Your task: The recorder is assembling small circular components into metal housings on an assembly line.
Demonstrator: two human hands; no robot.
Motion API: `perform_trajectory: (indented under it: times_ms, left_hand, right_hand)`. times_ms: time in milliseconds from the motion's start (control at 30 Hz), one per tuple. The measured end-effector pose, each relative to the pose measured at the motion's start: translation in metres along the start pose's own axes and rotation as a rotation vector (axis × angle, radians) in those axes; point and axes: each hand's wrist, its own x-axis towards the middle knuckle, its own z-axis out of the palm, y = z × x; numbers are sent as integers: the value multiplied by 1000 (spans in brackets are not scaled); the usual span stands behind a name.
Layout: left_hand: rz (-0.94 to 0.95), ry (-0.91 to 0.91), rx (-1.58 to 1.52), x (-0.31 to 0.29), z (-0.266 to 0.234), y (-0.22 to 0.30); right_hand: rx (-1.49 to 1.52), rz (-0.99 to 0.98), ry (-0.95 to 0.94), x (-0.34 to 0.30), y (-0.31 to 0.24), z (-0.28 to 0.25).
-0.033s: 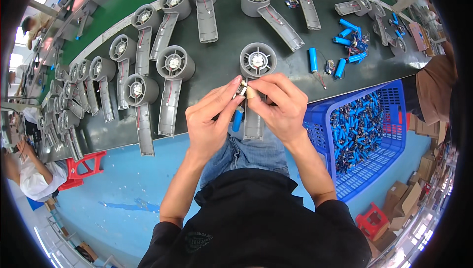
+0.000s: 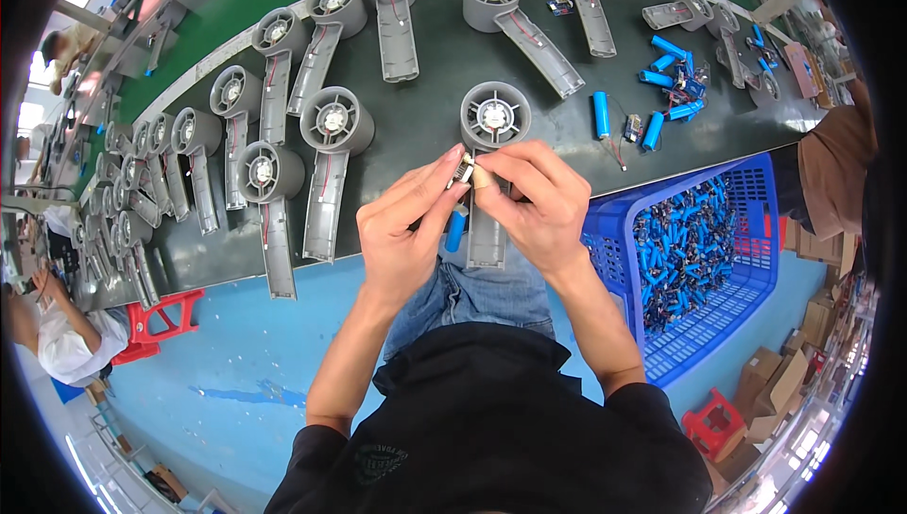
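Observation:
Both hands meet over a grey fan housing (image 2: pixel 495 115) with an open trough-shaped handle, at the bench's near edge. Between thumb and fingers, my left hand (image 2: pixel 404 216) pinches a small circuit board (image 2: pixel 462 172). Just below it hangs a blue cylindrical battery (image 2: pixel 455 229), which looks joined to the board. My right hand (image 2: pixel 534 195) has its fingertips closed on a small pale connector (image 2: pixel 469 161) at the board's upper end. Fingers partly cover the board, the connector and the housing's handle.
More grey fan housings (image 2: pixel 331 122) stand across the dark bench (image 2: pixel 416 122), mostly leftward. Loose blue batteries (image 2: pixel 682 110) with boards lie at right. A blue plastic basket (image 2: pixel 661 353) full of them stands by my right arm. Other people sit at both sides; red stools (image 2: pixel 165 317) stand nearby.

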Motion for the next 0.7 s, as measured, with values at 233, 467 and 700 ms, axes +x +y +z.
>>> perform_trajectory:
  times_ms: [233,467,700]
  left_hand:
    - [21,60,7,-3,4,-4]
    - [-49,-48,-55,3,-6,-3]
    - [36,-98,-13,7,-8,-6]
  right_hand:
    - [-37,11,3,2,-3,0]
    - [-28,-66,-40,9,4,-4]
    - [13,-60,-31,8,9,1]
